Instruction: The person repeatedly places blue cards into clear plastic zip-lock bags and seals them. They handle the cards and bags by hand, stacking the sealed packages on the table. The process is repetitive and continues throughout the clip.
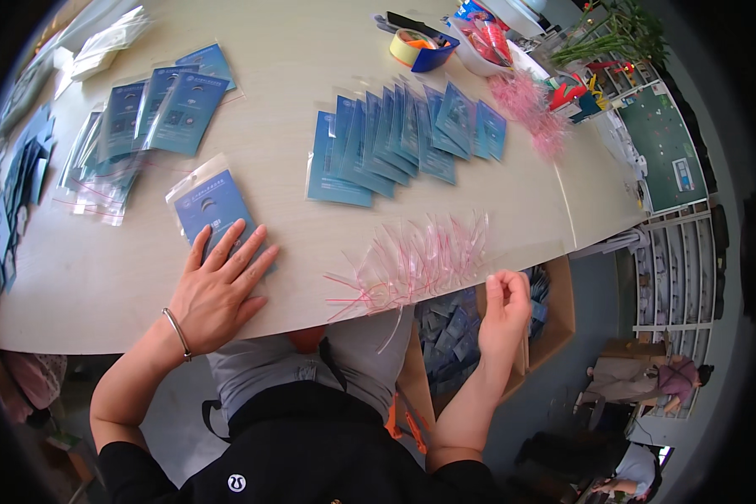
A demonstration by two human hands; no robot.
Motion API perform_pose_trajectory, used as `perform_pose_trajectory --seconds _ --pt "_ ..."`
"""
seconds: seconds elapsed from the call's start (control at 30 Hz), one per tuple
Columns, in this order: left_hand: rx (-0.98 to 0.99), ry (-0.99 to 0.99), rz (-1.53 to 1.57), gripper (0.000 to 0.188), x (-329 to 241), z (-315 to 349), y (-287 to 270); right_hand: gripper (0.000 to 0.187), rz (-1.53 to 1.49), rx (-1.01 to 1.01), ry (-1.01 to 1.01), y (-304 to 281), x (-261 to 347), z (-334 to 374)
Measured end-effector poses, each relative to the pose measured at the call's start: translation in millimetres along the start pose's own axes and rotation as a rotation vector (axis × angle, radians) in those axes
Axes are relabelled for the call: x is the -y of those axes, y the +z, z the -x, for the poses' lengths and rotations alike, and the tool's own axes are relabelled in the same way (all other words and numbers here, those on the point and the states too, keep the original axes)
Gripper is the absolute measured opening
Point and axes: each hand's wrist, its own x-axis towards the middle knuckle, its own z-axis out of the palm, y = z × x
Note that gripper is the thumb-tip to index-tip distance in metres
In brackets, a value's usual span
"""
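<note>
My left hand [214, 294] lies flat with its fingers stretched out on a blue card in a clear plastic sleeve [216, 200]. The palm and fingers hide the card's lower part. My right hand [506, 307] is held at the table's front edge, thumb and fingertips pinched together. Whether anything is between them is too small to make out. Just left of it lies a row of small clear plastic bags with pink-red strings [424, 260]. Farther back is a fanned row of blue cards in sleeves [386, 139].
More sleeved blue cards [181, 109] overlap at the left. A yellow tape roll [412, 50] sits at the back beside a white bowl [477, 55] and pink stringy material [529, 105]. Below the table, a cardboard box [559, 328] holds many small packets. People are at the far right.
</note>
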Motion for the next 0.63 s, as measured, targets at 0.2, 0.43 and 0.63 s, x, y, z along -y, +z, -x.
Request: perform_pose_trajectory --seconds 0.2,0.43,0.63 --pt "0.037 0.061 0.013 0.070 2 2 -3 0.011 0.490 0.014 -0.057 -3 -63 -13" --pt "0.109 0.196 0.092 0.073 4 25 -6 0.019 0.116 0.158 -0.404 41 29 27" --pt "0.118 0.243 0.219 0.082 5 28 -9 0.027 -0.123 0.529 -0.853 118 56 68"
